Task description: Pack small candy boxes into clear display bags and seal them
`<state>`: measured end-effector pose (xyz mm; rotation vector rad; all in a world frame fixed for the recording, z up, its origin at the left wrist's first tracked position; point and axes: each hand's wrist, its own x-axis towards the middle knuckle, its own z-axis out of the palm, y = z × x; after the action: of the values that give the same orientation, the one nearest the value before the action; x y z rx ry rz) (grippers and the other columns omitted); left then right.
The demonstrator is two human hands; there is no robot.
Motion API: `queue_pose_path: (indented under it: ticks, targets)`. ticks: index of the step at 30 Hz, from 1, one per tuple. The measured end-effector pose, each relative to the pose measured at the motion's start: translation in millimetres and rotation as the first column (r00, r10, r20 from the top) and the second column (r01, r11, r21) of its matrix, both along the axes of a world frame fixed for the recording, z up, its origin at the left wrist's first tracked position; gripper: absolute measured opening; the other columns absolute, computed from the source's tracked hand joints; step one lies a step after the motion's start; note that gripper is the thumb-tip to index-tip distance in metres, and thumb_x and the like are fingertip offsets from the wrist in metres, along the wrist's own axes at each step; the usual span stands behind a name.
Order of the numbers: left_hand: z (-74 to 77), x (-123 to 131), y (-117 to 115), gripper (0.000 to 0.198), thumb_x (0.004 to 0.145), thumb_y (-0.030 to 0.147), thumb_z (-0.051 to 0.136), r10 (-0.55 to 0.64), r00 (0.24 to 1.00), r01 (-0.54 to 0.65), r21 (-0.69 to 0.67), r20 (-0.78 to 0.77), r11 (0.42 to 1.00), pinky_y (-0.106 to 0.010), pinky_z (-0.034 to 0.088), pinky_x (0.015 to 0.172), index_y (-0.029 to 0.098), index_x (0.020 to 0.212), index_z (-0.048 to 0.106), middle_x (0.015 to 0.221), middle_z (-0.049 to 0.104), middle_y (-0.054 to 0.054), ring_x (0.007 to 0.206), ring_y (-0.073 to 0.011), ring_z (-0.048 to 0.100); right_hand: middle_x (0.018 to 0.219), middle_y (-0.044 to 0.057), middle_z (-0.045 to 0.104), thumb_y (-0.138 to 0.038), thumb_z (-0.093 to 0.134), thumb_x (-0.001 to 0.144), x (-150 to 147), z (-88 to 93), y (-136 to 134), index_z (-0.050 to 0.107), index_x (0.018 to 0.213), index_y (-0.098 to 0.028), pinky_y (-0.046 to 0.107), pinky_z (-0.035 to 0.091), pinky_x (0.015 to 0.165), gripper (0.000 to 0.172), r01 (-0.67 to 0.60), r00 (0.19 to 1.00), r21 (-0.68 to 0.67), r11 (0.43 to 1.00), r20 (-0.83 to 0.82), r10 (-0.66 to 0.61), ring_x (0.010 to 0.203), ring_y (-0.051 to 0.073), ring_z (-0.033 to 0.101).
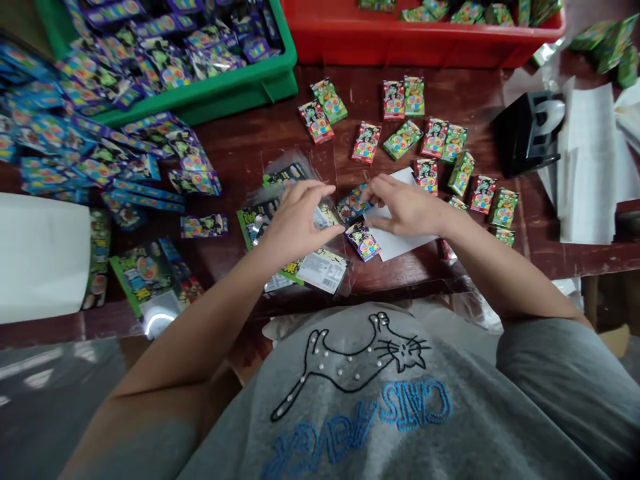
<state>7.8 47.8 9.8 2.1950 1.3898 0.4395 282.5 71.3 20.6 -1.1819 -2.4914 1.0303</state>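
Observation:
My left hand (300, 217) is over a pile of clear plastic bags with printed green and black labels (320, 270). Its thumb and fingers are spread apart, and nothing shows between them. On the right, my right hand (407, 207) hovers above a white sheet of paper (407, 247), fingers bent and thumb held away. Its fingertips are at the edge of a small blue candy packet (351, 205); whether they touch it I cannot tell. A purple candy packet (364, 241) lies just below, near the right thumb.
Several red and green packets (367, 142) lie at the right. A green crate (240, 90) of purple packets and a red crate (410, 40) stand at the back. Blue and purple packets (55, 140) heap up at left. A black tape dispenser (525, 133) stands right.

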Motion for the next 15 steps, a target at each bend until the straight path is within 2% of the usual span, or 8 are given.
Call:
queue_pose_path:
  ticks: [2,5,8,11,13,15]
  targets:
    - [-5.4,2,4,0.07,0.086,0.033,0.081,0.037,0.998,-0.038,-0.02,-0.041,0.999,-0.055,0.04,0.126,0.02,0.15,0.054,0.15,0.055,-0.015,0.146,-0.0368,0.049,0.13,0.016,0.059,-0.062,0.077,0.088,12,-10.5,-2,0.058,0.136,-0.018,0.053,0.056,0.1,0.068,-0.084,0.996,0.049,0.995,0.003,0.084,0.115,0.034,0.062]
    - [-14.5,15,12,0.08,0.085,0.031,0.081,-0.013,0.998,0.011,-0.032,-0.064,0.999,-0.054,0.038,0.127,0.018,0.156,0.048,0.155,0.051,-0.017,0.149,-0.0372,0.046,0.137,0.019,0.054,-0.068,0.075,0.089,17,-20.7,-6,0.05,0.149,-0.019,0.062,0.054,0.108,0.081,-0.108,0.993,0.105,0.989,-0.036,0.113,0.126,0.039,0.058]
    - [-21.7,33,20,0.08,0.082,0.033,0.084,-0.09,0.993,0.086,-0.051,-0.081,0.995,-0.053,0.044,0.12,0.018,0.153,0.051,0.15,0.058,-0.016,0.14,-0.0371,0.052,0.137,0.019,0.053,-0.067,0.07,0.093,14,-23.1,-10,0.048,0.15,-0.018,0.06,0.057,0.106,0.078,-0.079,0.989,0.096,0.992,-0.117,0.09,0.12,0.037,0.061]
    - [-19.5,35,27,0.059,0.087,0.03,0.077,-0.106,0.989,0.106,-0.003,-0.107,0.994,-0.052,0.048,0.11,0.019,0.143,0.059,0.134,0.07,-0.012,0.126,-0.0359,0.059,0.136,0.019,0.057,-0.058,0.068,0.098,13,-21.4,-17,0.05,0.144,-0.017,0.053,0.059,0.104,0.065,-0.07,0.974,0.081,0.994,-0.209,0.085,0.118,0.033,0.063]
    - [-11.2,24,30,0.054,0.09,0.027,0.073,-0.036,0.991,0.046,0.075,-0.131,0.996,-0.055,0.046,0.11,0.02,0.142,0.06,0.132,0.071,-0.013,0.126,-0.038,0.059,0.14,0.019,0.06,-0.05,0.07,0.098,13,-22.2,-23,0.052,0.144,-0.019,0.056,0.056,0.109,0.058,-0.087,0.982,0.137,0.987,-0.153,0.107,0.125,0.036,0.06]
    - [-0.8,8,32,0.053,0.091,0.023,0.07,0.028,0.987,-0.005,0.141,-0.161,0.99,-0.06,0.042,0.111,0.022,0.143,0.059,0.136,0.07,-0.014,0.131,-0.0405,0.057,0.155,0.019,0.056,-0.039,0.073,0.095,9,-26.6,-28,0.05,0.152,-0.021,0.063,0.05,0.113,0.064,-0.173,0.985,0.19,0.966,0.005,0.175,0.137,0.041,0.054]
